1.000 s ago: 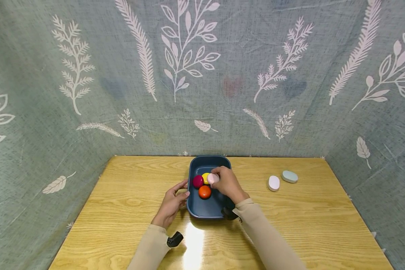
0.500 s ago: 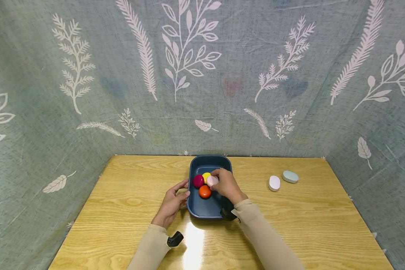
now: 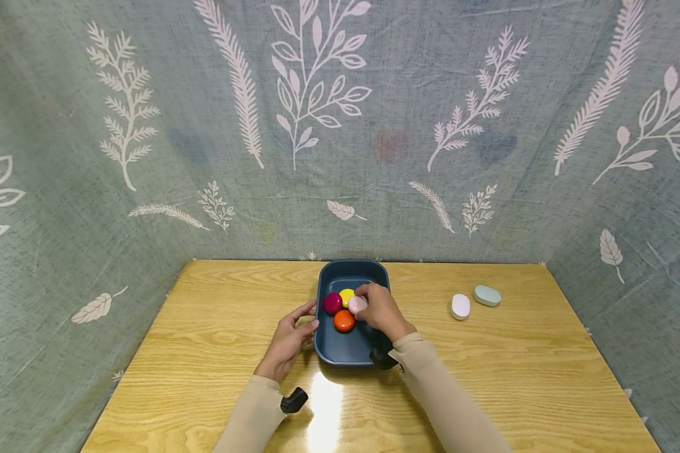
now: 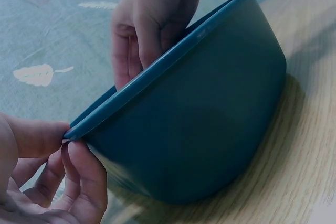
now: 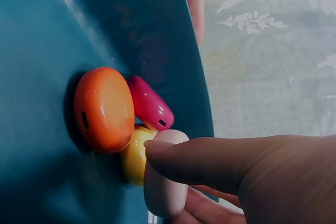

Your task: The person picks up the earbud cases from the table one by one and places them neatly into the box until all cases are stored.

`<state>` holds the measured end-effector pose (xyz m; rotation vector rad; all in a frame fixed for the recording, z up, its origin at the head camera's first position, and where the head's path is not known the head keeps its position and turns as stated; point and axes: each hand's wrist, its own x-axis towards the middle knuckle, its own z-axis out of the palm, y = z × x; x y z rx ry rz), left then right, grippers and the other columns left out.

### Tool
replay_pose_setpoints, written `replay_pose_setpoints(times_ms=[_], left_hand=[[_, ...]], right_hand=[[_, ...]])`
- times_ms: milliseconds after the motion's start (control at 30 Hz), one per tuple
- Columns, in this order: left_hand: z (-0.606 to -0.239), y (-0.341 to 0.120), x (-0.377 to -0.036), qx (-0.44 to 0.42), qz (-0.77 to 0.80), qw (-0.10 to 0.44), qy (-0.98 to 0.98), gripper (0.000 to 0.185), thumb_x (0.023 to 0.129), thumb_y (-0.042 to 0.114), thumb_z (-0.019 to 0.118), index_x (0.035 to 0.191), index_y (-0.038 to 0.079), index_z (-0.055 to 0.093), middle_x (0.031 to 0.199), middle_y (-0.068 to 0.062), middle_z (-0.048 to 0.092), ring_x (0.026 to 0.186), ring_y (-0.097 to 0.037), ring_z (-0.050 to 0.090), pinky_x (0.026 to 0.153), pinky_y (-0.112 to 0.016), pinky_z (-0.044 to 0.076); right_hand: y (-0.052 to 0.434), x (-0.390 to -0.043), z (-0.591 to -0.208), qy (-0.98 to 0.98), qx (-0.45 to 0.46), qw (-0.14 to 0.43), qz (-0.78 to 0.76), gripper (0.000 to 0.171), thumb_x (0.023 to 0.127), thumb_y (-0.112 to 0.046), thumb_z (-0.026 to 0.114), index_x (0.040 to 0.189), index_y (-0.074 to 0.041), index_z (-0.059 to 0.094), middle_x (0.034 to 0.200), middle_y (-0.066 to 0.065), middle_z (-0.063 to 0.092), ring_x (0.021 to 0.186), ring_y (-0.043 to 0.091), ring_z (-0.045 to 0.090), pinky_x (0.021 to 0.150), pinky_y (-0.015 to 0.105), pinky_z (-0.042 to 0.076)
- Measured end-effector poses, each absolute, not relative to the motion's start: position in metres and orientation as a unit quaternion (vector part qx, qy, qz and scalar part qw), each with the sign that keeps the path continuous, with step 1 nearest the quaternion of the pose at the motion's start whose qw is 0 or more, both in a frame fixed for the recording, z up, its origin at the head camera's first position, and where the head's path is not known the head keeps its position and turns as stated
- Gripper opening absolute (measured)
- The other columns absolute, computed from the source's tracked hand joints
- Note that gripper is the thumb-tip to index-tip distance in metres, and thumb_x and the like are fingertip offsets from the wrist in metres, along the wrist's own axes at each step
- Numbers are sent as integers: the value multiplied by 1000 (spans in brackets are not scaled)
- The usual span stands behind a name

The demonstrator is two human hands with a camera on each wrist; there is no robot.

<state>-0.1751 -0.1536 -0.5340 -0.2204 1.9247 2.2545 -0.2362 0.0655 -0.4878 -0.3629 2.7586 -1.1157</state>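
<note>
Pale pink piece (image 5: pixel 167 195) is inside the blue bin (image 3: pixel 340 352), pinched in the right hand (image 3: pixel 378 308) near the yellow piece (image 5: pixel 134 156); left hand (image 3: pixel 290 335) pinches the bin's left rim. Looks light, hard, smooth; probably slippery, might crack if dropped. I'd grip opposite sides, thumb against fingers, clear of the orange piece (image 5: pixel 107 109) and magenta piece (image 5: pixel 151 103).

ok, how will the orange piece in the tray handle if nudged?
The orange piece looks glossy, so it's probably slippery and may slide on the smooth-looking tray. Its rounded, bulging sides suggest it could rock or roll under an off-centre push. No dents or creases show, so it's likely stiff.
</note>
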Motion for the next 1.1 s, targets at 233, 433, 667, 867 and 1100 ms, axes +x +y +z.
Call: replay_pose_setpoints(times_ms=[233,433,667,867,1100], left_hand=[[-533,-152,-176,-71,760,84,640,52,104,-5,59,155,1,51,137,-18,44,82,-13,61,71,-23,55],[-531,-151,-176,-79,761,87,638,53,104,-6,58,155,3,51,137,-17,45,83,-12,60,70,-23,55],[-531,-151,-176,-78,762,88,636,53,104,-5,59,155,4,52,137,-16,45,83,-12,60,71,-23,55],[-533,-152,-176,-79,759,87,641,53,104,-5,59,155,3,52,137,-17,46,83,-13,59,70,-23,55],[-535,-154,-175,-77,754,87,647,52,104,-3,60,155,3,52,135,-16,46,83,-14,60,70,-24,55]], right_hand=[[67,-237,-488,924,-129,64,-354,44,81,5,88,122,5,74,122,20,72,106,33,67,99,47,56],[68,-237,-488,925,-122,67,-353,43,82,4,86,123,3,74,126,19,72,112,33,67,104,48,54],[76,-235,-481,909,-108,77,-396,40,90,3,79,129,2,72,132,21,68,123,39,64,106,53,52],[89,-232,-475,902,-106,61,-415,42,90,2,80,131,2,71,132,22,68,125,42,64,104,52,54],[111,-233,-474,893,-93,27,-439,44,89,4,80,133,4,69,131,23,68,123,44,64,105,53,53]])
